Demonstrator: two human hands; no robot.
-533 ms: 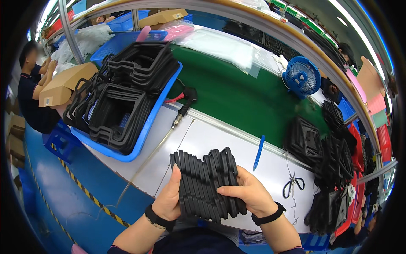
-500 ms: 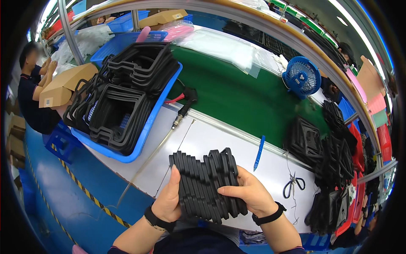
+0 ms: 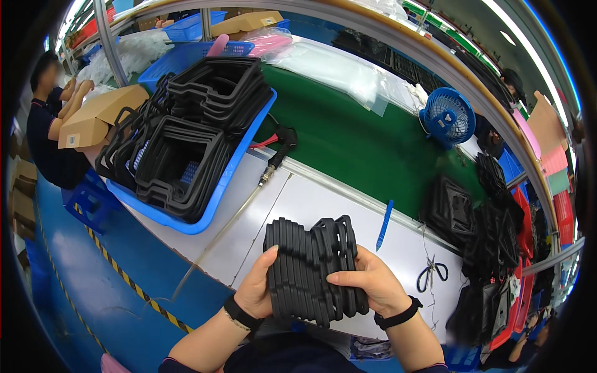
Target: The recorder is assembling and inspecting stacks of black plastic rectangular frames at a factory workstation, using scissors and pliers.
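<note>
A stack of black rubbery frames (image 3: pixel 311 270), pressed side by side, is held between both hands above the front edge of the white table. My left hand (image 3: pixel 258 283) grips the stack's left side, thumb pointing up along it. From the right, my right hand (image 3: pixel 373 283) closes round the stack, its thumb lying across the front of the frames. The fingers behind the stack are hidden. Both wrists wear black bands. To the left, a blue basket (image 3: pixel 227 186) bears heaps of similar frames (image 3: pixel 180 161), and an air gun (image 3: pixel 283 146) with a thin hose lies beside it.
Scissors (image 3: pixel 431 273) and a blue pen-like tool (image 3: pixel 384 225) lie on the white table (image 3: pixel 348 208). Behind runs a green surface (image 3: pixel 348 149) with a blue fan (image 3: pixel 448 117). More black frames (image 3: pixel 454 208) are piled at right. A person (image 3: pixel 53 124) works at far left beside a cardboard box (image 3: pixel 102 115).
The stack has turned slightly and its frames sit more upright and evenly together. Both hands keep hold of it. The whole view has shifted a little.
</note>
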